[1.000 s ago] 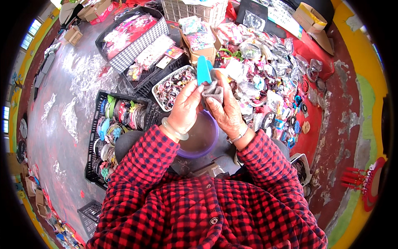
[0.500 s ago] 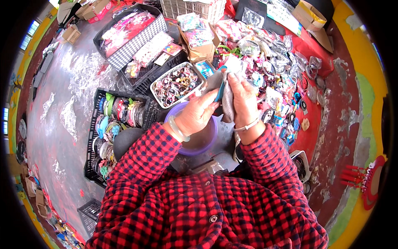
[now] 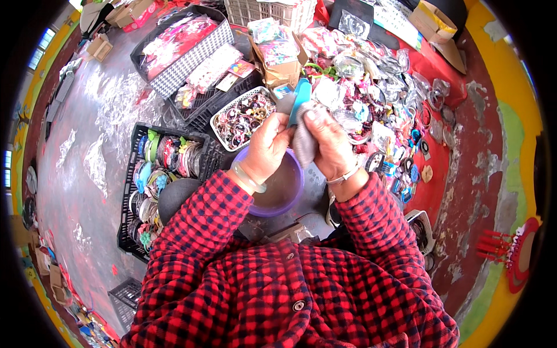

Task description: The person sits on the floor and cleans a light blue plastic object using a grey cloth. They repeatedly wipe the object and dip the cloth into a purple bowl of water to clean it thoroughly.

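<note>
A smooth teal strip with a rounded end (image 3: 300, 98), looking like part of a wide headband, stands tilted up between my hands. My left hand (image 3: 266, 148) pinches its lower end between thumb and fingers. In my right hand (image 3: 333, 142) a grey cloth (image 3: 306, 142) is bunched up against the strip's right side. More grey cloth shows just left of the strip; whether it is the same piece I cannot tell. Beneath my hands stands a purple basin (image 3: 300, 182) with murky grey-brown water. The strip's lower part is hidden by my fingers.
A white basket (image 3: 216, 129) of hair ties lies ahead. To the left, a black crate (image 3: 123, 200) holds rows of headbands. Packaged hair accessories (image 3: 371, 104) are heaped on red cloth (image 3: 432, 180) at right. A patterned bin (image 3: 191, 64) stands far left.
The teal strip has tipped left and shows more of its face. My left hand has moved slightly left, and the cloth in my right hand has slid down the strip.
</note>
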{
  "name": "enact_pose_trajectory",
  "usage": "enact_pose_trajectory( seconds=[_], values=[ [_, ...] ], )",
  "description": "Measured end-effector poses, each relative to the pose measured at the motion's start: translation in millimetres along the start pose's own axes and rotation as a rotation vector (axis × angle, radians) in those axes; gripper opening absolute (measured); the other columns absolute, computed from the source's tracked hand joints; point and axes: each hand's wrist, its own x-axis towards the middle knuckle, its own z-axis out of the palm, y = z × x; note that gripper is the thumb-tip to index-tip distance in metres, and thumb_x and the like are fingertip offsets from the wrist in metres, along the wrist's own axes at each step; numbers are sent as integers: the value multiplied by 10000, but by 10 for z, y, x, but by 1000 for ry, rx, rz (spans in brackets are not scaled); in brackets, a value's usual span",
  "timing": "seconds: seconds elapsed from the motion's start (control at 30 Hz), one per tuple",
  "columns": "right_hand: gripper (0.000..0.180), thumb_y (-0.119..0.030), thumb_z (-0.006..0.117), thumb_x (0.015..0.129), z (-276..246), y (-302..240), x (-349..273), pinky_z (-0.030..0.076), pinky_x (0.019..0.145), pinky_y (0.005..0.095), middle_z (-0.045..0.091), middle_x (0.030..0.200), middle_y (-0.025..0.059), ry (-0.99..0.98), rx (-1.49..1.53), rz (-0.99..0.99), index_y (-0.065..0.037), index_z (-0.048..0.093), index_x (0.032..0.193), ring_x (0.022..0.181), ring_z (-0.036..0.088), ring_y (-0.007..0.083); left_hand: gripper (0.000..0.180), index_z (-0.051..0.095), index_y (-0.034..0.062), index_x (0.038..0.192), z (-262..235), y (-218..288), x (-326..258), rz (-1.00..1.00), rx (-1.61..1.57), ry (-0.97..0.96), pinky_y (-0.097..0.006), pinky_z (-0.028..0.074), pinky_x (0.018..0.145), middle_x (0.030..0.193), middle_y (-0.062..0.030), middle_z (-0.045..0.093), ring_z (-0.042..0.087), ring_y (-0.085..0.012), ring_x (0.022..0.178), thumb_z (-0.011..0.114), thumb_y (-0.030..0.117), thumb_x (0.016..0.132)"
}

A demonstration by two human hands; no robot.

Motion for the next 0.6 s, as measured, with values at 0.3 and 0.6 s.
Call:
enact_pose_trajectory(
  seconds=[0.3,0.6],
  values=[
    [133,-122,568,874,-8,18,2,487,644,257,617,845,29,163,-35,-38,-59,562,991,707,595,124,160,518,3,1036,-73,18,-2,32,316,-159,-243,446,677,863,-31,573,535,-96,772,474,11,882],
    [200,-203,558,889,-120,-89,66,494,689,290,629,872,61,270,15,-80,-34,573,996,757,607,161,103,501,24,936,5,16,24,153,394,-200,-315,446,609,734,-125,564,574,-242,661,538,31,840]
  ],
)
